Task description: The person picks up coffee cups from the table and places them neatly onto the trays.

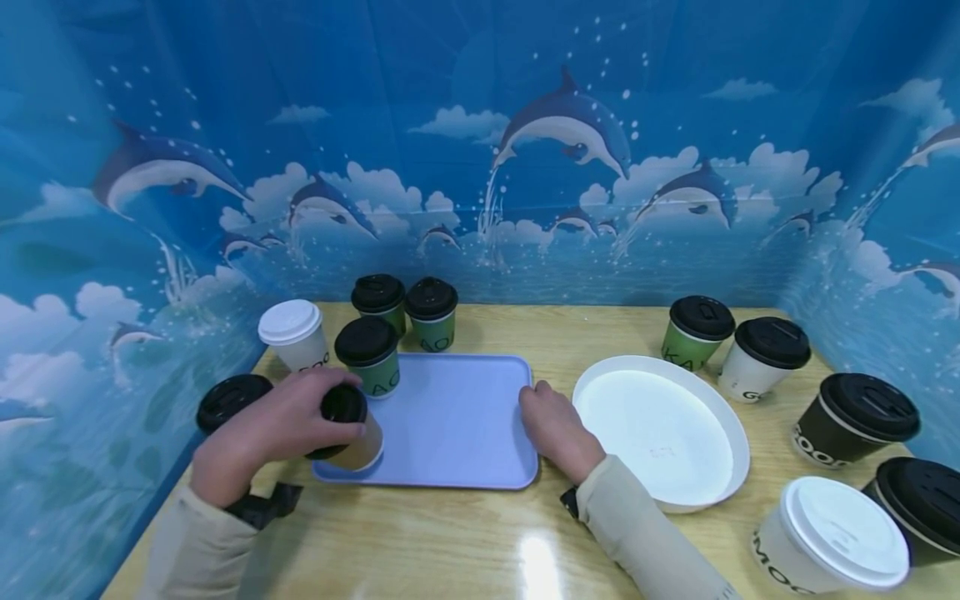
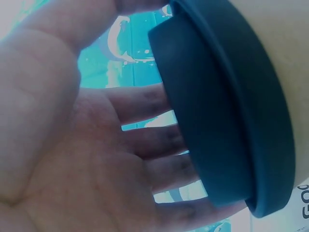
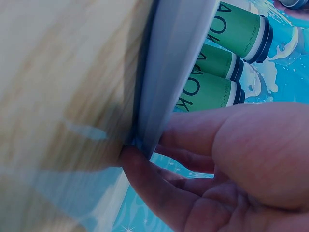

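Note:
My left hand (image 1: 300, 417) holds a tan paper cup (image 1: 362, 450) by its black lid (image 2: 212, 111), over the front left corner of a lilac tray (image 1: 457, 425). Whether the cup's base touches the tray cannot be told. A green cup (image 1: 381, 377) with a black lid stands at the tray's back left corner. On the right side, my right hand (image 1: 555, 429) pinches the tray's rim (image 3: 169, 63) between thumb and fingers. Behind the tray are two more green cups (image 1: 435, 332). A white cup (image 1: 294, 329) and a black-lidded cup (image 1: 234, 400) stand near my left hand, the latter partly hidden.
A round white tray (image 1: 660, 433) lies right of my right hand. Around it stand a green cup (image 1: 690, 350), a white cup with a black lid (image 1: 750, 375), dark cups (image 1: 825, 433) and a white-lidded cup (image 1: 795, 542). A dolphin-print curtain (image 1: 480, 167) encloses the table.

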The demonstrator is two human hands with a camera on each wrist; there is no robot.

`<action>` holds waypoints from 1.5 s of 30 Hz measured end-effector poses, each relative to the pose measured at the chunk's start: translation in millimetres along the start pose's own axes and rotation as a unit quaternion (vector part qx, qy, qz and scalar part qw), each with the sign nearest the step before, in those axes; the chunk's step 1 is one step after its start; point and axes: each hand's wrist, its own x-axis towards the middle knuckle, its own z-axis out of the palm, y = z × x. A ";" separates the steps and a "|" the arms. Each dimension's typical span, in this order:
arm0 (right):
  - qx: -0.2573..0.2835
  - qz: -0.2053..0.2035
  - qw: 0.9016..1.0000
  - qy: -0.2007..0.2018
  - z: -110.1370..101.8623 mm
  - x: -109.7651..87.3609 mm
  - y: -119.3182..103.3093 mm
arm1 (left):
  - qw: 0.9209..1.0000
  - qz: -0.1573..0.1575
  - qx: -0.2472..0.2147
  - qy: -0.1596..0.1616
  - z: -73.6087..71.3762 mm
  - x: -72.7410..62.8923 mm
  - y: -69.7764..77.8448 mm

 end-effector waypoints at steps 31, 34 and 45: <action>0.012 0.000 1.000 0.003 -1.2 -0.8 -0.3 | 1.000 -0.007 -0.001 -0.009 6.3 7.7 -7.7; 0.009 0.001 1.000 0.001 -0.4 -0.5 -0.3 | 1.000 -0.008 0.000 -0.010 8.0 9.2 -8.7; 0.009 -0.003 1.000 0.003 -0.6 -0.1 -0.3 | 1.000 -0.021 0.013 -0.012 13.6 12.8 -6.4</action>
